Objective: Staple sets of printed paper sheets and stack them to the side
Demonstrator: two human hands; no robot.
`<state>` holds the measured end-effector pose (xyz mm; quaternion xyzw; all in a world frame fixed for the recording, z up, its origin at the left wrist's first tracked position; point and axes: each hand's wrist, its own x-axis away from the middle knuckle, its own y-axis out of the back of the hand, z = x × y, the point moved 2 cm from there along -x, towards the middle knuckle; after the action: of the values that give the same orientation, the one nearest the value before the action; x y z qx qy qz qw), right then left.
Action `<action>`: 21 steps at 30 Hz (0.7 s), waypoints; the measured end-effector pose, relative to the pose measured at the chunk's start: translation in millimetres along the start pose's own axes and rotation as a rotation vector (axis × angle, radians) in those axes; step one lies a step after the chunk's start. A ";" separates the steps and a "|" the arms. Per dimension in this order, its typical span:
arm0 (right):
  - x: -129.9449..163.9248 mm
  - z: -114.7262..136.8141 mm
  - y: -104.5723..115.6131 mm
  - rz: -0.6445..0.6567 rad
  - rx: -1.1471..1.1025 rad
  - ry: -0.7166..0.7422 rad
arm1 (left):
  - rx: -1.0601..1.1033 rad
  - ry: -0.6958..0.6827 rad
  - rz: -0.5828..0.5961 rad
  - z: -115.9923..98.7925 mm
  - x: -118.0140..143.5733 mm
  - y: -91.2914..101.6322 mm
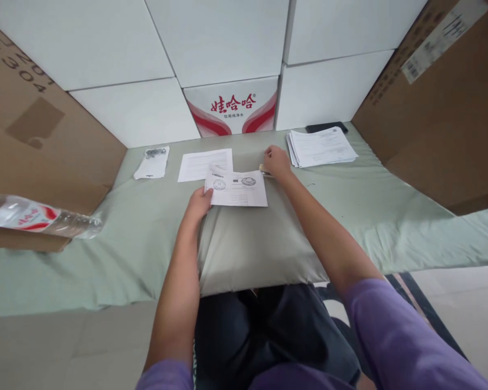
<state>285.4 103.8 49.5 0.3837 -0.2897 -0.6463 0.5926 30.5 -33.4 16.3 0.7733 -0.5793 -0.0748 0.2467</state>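
Note:
My left hand (pixel 200 203) pinches the left edge of a white paper (pixel 244 196) that carries printed text and round ink stamps; it looks folded. Close to this paper's upper right corner, my right hand (pixel 277 161) is closed over a small beige object (pixel 262 168) with a metallic-looking edge. Most of that object is hidden under the fingers, so its kind is unclear. Behind the held paper lies a printed sheet (pixel 195 166), partly covered by it. To the right of my right hand rests a stack of printed papers (pixel 323 147).
A white packet with dark small pieces (pixel 155 154) lies at the left. Beyond the stack is a flat black object (pixel 327 127). A water bottle (pixel 36 215) lies at far left. Cardboard boxes (pixel 32 135) (pixel 443 124) flank the cloth-covered table (pixel 146 244); white boxes (pixel 231 105) stand behind.

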 end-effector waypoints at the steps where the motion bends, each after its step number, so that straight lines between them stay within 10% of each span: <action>1: -1.6 2.6 -6.5 0.012 0.035 -0.027 | -0.004 -0.002 0.002 -0.5 0.5 0.0; 21: -8.5 -1.8 -30.3 0.051 0.145 -0.090 | -0.107 -0.018 0.081 1.9 11.7 -4.7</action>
<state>270.5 116.3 24.7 0.3887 -0.3716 -0.6250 0.5659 37.5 -43.9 14.4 0.7343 -0.6075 -0.1024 0.2852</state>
